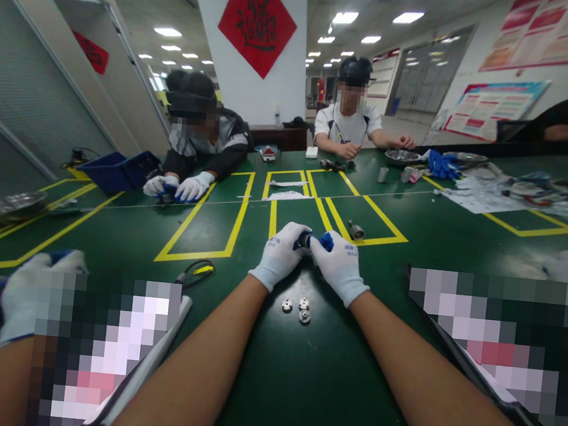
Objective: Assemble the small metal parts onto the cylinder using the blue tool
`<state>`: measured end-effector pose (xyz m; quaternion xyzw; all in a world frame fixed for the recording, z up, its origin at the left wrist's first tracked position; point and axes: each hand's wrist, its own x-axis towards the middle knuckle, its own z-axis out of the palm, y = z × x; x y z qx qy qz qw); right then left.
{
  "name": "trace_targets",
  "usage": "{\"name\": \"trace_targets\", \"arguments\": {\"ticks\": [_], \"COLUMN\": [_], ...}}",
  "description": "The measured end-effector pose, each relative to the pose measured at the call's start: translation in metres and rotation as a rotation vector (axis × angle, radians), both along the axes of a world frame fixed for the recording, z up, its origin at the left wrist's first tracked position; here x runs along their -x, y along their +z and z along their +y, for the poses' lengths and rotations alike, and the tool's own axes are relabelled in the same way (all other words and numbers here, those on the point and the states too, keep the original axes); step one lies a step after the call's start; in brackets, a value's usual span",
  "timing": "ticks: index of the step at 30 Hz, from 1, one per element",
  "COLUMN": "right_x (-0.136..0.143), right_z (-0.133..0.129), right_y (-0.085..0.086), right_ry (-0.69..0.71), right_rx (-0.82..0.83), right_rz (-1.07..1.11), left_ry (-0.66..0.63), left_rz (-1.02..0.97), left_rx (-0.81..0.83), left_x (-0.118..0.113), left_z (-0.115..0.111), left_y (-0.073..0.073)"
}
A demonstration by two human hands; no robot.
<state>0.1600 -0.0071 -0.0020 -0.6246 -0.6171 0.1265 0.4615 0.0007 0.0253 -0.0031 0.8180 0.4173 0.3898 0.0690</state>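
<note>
My left hand point(280, 253), in a white work glove with blue on the fingers, is closed around a small dark round part point(304, 240). Gloved the same way, my right hand point(338, 262) meets it from the other side, thumb pressed against that part. The fingers cover most of it, so its exact kind cannot be made out. Just below my hands, three small silver metal discs with raised centres point(305, 317) lie on the green table point(292, 388). Beyond my right hand, a grey metal cylindrical part point(356, 231) rests on its side near yellow tape.
Two co-workers sit opposite; one's gloved hands point(180, 188) are by a blue bin point(117, 171). Another person's gloved hand point(40, 290) is at my left. Blurred-out panels flank my forearms. A cable point(198, 272), a metal bowl point(402, 157) and plastic bags point(497, 187) also lie there.
</note>
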Motion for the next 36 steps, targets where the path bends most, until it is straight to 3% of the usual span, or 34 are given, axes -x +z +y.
{"name": "trace_targets", "arguments": {"ticks": [20, 36], "right_x": [0.0, -0.0021], "right_z": [-0.0002, 0.0032], "right_y": [-0.0024, -0.0013], "right_ry": [0.084, 0.141], "right_rx": [-0.03, 0.041], "right_rz": [-0.007, -0.04], "left_ry": [0.005, -0.025], "left_rz": [-0.005, 0.018], "left_rx": [0.002, 0.006], "left_x": [0.0023, 0.0022], "left_z": [0.0009, -0.0009], "left_y": [-0.0008, 0.0009]}}
